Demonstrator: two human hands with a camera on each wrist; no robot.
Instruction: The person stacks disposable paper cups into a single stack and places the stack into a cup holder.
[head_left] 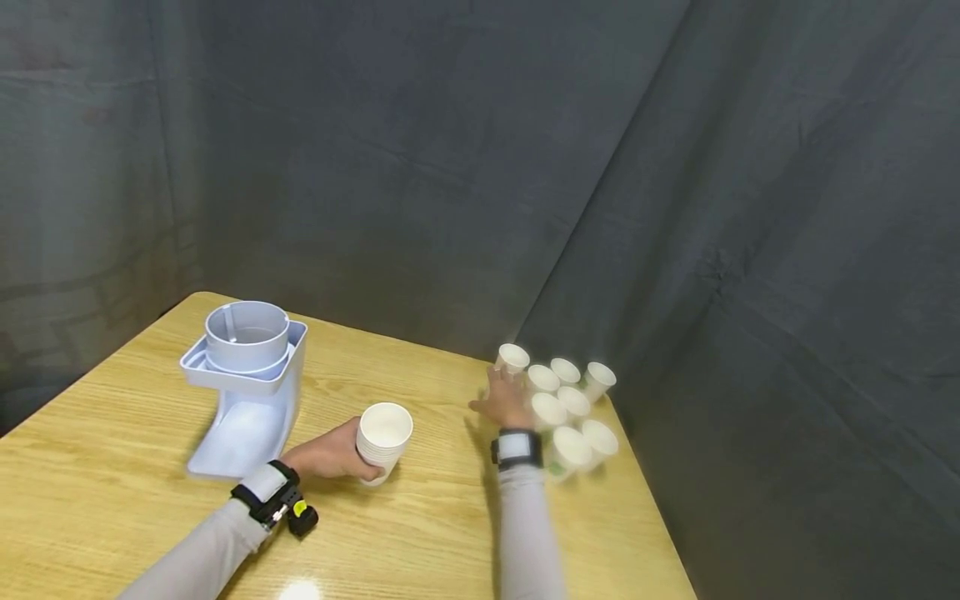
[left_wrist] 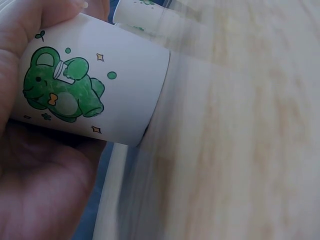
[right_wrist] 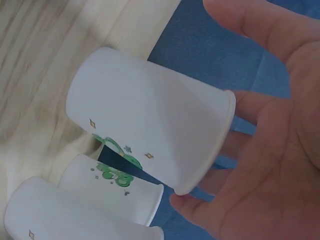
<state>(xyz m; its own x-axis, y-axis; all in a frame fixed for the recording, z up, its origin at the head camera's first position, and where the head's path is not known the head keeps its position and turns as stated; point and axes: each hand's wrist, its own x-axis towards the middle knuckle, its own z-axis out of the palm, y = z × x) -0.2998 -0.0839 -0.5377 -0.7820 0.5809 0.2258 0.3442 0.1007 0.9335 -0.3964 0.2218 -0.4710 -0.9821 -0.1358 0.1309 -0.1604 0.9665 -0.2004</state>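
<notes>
My left hand (head_left: 333, 454) grips a nested stack of white paper cups (head_left: 385, 442), mouths up, over the table. In the left wrist view, a green bear print shows on the stack's outer cup (left_wrist: 95, 80), with fingers round its side. At the far right, my right hand (head_left: 506, 402) reaches to a white paper cup (head_left: 513, 357) at the back of a loose group. The right wrist view shows this hand's fingers spread beside the rim of the cup (right_wrist: 150, 115), the thumb well apart from it.
More white paper cups (head_left: 573, 402) stand close together by the table's right edge, right of my right hand. A pale blue stand with a round holder (head_left: 247, 333) on top is at the table's left. Dark grey curtains (head_left: 420, 167) hang behind the wooden table (head_left: 435, 525).
</notes>
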